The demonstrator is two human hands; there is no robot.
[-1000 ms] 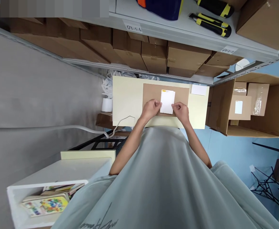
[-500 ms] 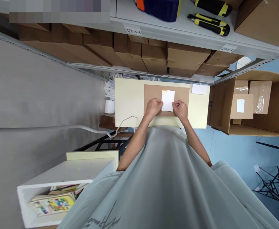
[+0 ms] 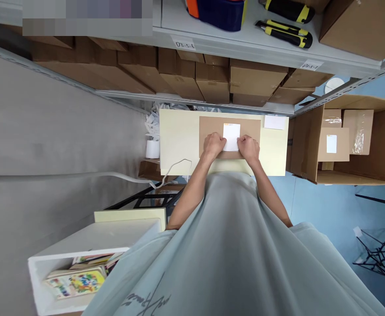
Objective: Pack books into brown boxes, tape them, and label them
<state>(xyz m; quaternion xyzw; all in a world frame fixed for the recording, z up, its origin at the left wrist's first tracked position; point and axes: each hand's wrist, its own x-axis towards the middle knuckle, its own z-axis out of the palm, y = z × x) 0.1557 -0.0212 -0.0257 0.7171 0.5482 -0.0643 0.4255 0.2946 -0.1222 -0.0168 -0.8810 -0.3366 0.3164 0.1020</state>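
Observation:
A white label (image 3: 231, 135) lies on a flat brown cardboard package (image 3: 212, 125), which rests on a pale yellow table (image 3: 179, 136). My left hand (image 3: 214, 145) is closed at the label's lower left corner. My right hand (image 3: 249, 148) is closed at its lower right corner. Both hands pinch the label's near edge against the package. The label's lower strip is hidden behind my fingers.
A small white slip (image 3: 274, 122) lies on the table's right end. An open carton (image 3: 350, 175) with wrapped parcels stands to the right. Shelves of brown boxes (image 3: 212, 79) run behind the table. A white bin (image 3: 64, 263) with picture books sits at lower left.
The label has gone from tilted and lifted to lying flat and square on the package. Both hands have moved slightly forward and closer to its lower corners.

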